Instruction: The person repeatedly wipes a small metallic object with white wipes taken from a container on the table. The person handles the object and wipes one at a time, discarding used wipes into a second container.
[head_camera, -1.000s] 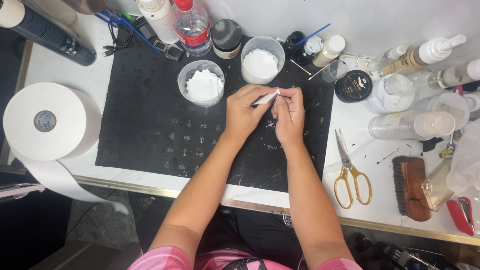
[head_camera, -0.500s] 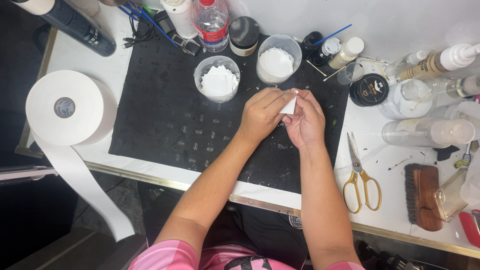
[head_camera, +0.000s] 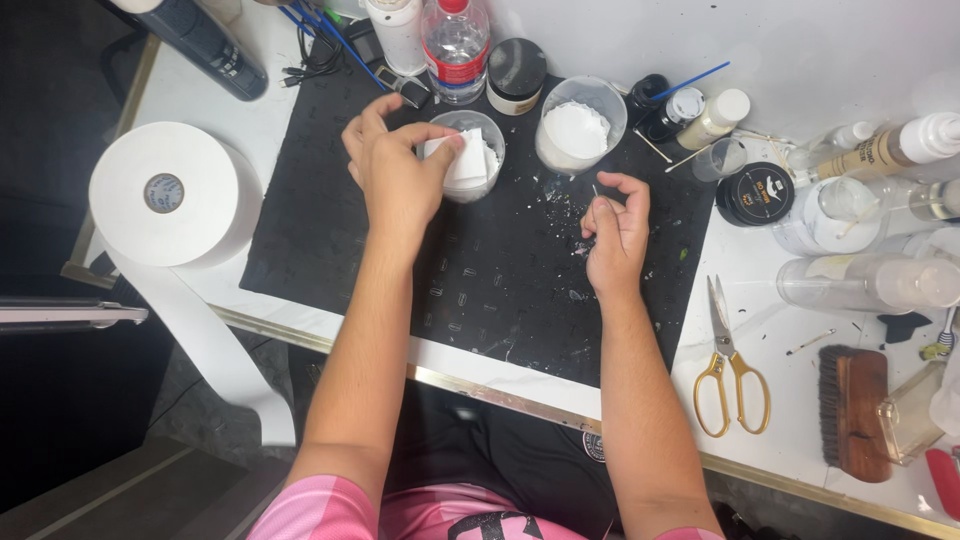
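Hands now apart; left hand (head_camera: 395, 175) at cup (head_camera: 470, 158).

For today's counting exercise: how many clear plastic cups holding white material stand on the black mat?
2. One cup is at the left hand, which holds a white pad over it. The other cup stands to its right, beyond the right hand.

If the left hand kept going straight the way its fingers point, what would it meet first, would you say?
The left hand already touches the white pads in the small clear cup; going on, it would probably meet the larger cup of white material, though height is unclear.
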